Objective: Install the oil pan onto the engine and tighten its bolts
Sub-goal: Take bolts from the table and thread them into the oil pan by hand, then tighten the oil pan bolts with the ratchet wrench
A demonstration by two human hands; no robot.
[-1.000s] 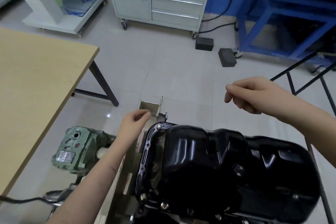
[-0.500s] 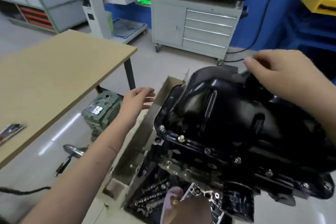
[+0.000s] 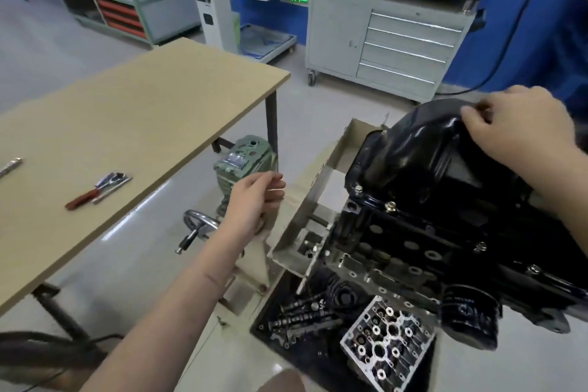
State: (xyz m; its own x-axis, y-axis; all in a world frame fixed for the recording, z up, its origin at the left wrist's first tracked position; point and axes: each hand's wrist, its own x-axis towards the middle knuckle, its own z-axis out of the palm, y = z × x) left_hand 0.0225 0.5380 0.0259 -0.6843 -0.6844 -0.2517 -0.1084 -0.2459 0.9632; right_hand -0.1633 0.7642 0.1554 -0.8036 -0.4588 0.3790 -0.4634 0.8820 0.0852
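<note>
Nearest, at about 7 o'clock, the left hand [image 3: 254, 200] hovers with fingers loosely curled and holds nothing. Farther, at 3 o'clock, the black oil pan [image 3: 423, 153] sits on the engine [image 3: 445, 242], bolts [image 3: 390, 206] along its flange. The right hand [image 3: 521, 130] rests on its top, fingers bent, pinching nothing I can see. The pan looks stiff, heavy and glossy, probably slippery; better to hold the flange edges.

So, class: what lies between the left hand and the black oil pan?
In the head view, the beige metal stand plate stands between the left hand and the oil pan.
</note>
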